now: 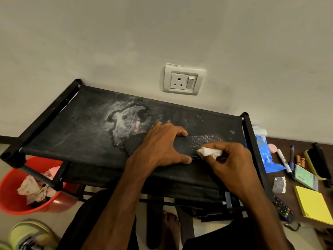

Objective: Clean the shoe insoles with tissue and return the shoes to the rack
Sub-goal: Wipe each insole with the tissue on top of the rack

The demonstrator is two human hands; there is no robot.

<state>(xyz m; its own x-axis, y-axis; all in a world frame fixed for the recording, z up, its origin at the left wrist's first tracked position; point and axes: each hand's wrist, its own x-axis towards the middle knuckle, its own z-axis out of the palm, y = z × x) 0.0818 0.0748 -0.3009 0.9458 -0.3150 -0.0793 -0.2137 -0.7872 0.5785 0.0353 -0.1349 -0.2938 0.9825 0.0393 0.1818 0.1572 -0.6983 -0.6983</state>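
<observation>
My left hand [163, 147] pins flat black insole [182, 146] on black fabric rack top [81, 127]; right hand [232, 161] presses crumpled white tissue [210, 152] onto it.

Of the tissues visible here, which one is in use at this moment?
The white tissue pinched in the right hand, pressed on the black insole that the left hand holds down. The other tissues lie crumpled in the red bucket, untouched.

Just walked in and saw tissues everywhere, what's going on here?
A person is cleaning a dark shoe insole laid on the top shelf of a black shoe rack. The left hand pins the insole flat while the right hand rubs it with a wad of white tissue. Crumpled used tissues sit in a red bucket.
</observation>
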